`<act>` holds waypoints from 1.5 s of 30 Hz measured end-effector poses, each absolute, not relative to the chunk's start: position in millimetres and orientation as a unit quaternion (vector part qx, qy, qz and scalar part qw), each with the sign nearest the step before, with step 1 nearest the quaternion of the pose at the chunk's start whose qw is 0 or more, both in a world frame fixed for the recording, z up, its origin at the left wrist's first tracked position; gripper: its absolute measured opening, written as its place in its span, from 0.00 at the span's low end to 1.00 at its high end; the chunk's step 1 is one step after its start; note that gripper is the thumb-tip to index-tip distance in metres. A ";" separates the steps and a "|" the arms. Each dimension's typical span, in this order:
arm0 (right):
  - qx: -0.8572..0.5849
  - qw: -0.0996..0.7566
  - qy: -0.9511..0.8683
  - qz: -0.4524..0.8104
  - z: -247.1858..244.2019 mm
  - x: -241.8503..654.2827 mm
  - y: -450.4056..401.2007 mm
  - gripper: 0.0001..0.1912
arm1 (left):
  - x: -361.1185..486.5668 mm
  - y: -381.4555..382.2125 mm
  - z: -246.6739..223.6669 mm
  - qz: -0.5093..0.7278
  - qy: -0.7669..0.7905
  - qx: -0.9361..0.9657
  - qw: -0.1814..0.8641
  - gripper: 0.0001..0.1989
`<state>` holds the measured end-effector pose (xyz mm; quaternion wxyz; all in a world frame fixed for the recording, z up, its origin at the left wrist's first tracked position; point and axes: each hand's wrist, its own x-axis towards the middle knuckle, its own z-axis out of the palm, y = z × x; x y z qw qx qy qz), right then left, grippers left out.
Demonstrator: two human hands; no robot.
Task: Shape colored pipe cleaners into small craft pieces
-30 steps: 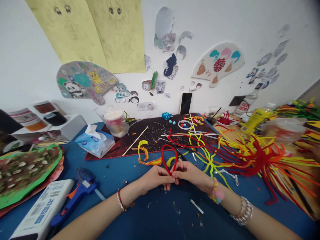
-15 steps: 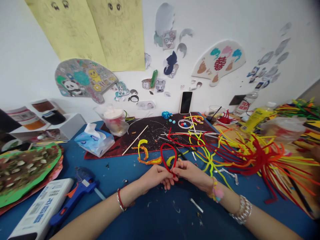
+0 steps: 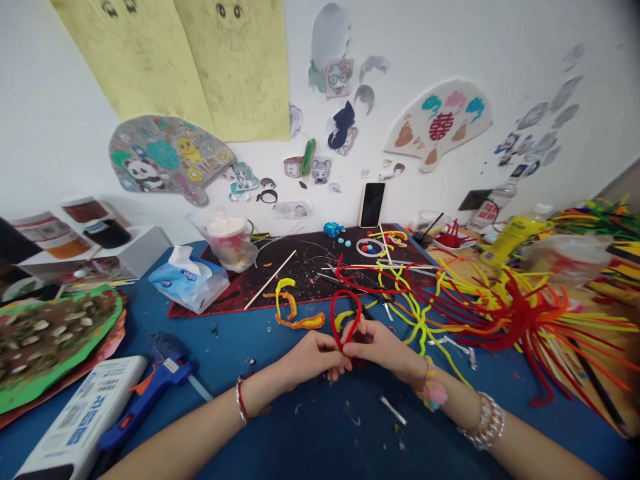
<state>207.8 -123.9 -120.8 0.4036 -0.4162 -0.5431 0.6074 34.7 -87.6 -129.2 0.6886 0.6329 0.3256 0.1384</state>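
Note:
A red pipe cleaner (image 3: pixel 333 313) is bent into an upright loop above the blue tabletop. Its lower ends are pinched by my left hand (image 3: pixel 316 357), which has a red cord and a silver bangle at the wrist. Touching the same ends from the right, my right hand (image 3: pixel 379 347) closes its thumb and fingers on the loop's base. Orange and yellow fuzzy pieces (image 3: pixel 300 323) lie just beyond my left hand. Behind the loop, dark-handled scissors (image 3: pixel 367 310) are partly hidden.
On the left are a blue glue gun (image 3: pixel 145 393), a white box (image 3: pixel 83 420) and a tissue pack (image 3: pixel 189 280). Red, orange and yellow pipe cleaners (image 3: pixel 520 320) spread over the right side. A phone (image 3: pixel 371 205) leans on the wall; a cup (image 3: pixel 227 240) stands at the back.
The red loop has become narrower and shifted slightly right at its top. My fingers have moved a little around its base, and both hands still hold it.

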 end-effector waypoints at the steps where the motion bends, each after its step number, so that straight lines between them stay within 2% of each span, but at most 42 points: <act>1: -0.414 0.415 -0.528 0.614 -120.0 208.5 -123.9 0.09 | 34.6 -88.2 -129.8 0.136 0.322 0.641 0.684 0.08; 8: -0.339 0.545 -0.388 0.662 -115.6 225.5 -112.6 0.12 | 34.2 -94.7 -131.1 0.099 0.281 0.730 0.615 0.07; 11: -0.317 0.566 -0.348 0.676 -112.0 234.0 -107.5 0.13 | 33.9 -94.8 -130.9 0.095 0.281 0.738 0.606 0.08; 16: -0.315 0.572 -0.341 0.677 -111.3 238.1 -107.5 0.12 | 33.2 -92.7 -131.1 0.091 0.270 0.733 0.618 0.08; 30: -0.349 0.644 -0.256 0.631 -122.8 236.1 -107.5 0.08 | 34.7 -94.2 -132.2 0.102 0.250 0.797 0.541 0.08; 37: -0.358 0.604 -0.280 0.654 -126.0 239.4 -107.5 0.09 | 33.9 -95.6 -130.3 0.105 0.231 0.813 0.524 0.08; 45: -0.321 0.603 -0.263 0.682 -122.6 237.5 -109.5 0.09 | 33.4 -97.5 -126.3 0.113 0.211 0.818 0.524 0.06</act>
